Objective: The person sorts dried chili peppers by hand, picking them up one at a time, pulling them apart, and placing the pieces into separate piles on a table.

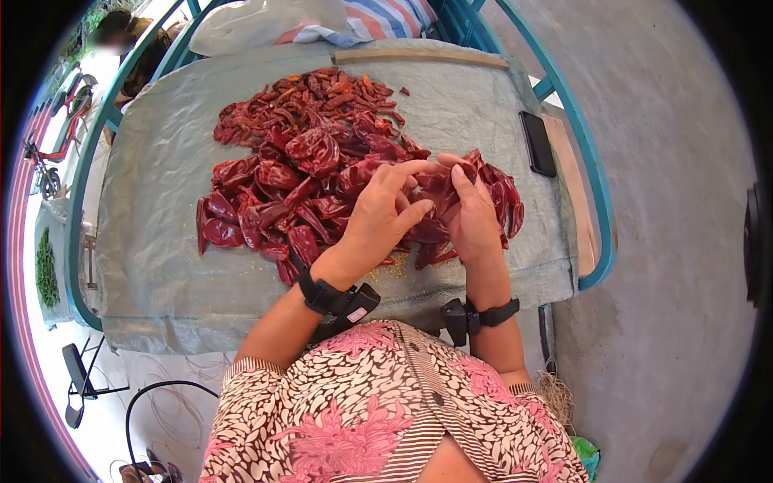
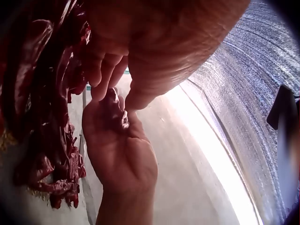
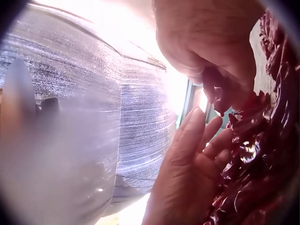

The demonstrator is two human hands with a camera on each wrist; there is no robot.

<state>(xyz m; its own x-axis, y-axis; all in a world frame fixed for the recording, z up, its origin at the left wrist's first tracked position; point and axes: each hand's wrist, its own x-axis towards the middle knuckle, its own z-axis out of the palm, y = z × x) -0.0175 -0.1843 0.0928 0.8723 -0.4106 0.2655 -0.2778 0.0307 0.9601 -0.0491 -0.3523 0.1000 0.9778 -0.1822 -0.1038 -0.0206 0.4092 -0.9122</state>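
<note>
My right hand (image 1: pixel 473 219) pinches a dried red chili pepper (image 3: pixel 213 89) between thumb and fingers, in front of my body. Seen from the left wrist, the pepper (image 2: pixel 114 110) lies along the fingers of that hand, its palm facing the camera. Close beside it, my left hand (image 1: pixel 380 208) reaches in with fingers loosely bent and thumb apart; in the right wrist view this left hand (image 3: pixel 190 164) holds nothing. Beneath both hands spreads a pile of large, glossy dried chilies (image 1: pixel 314 153), partly hidden by them.
Smaller chili pieces (image 1: pixel 322 95) form a heap behind the large ones. Yellow seeds (image 1: pixel 393 267) are scattered on the woven sheet (image 1: pixel 161 282). A black phone (image 1: pixel 537 145) lies at the right, near the blue metal rail (image 1: pixel 592 193). A wooden strip (image 1: pixel 420 58) and striped bag (image 1: pixel 386 18) sit at the back.
</note>
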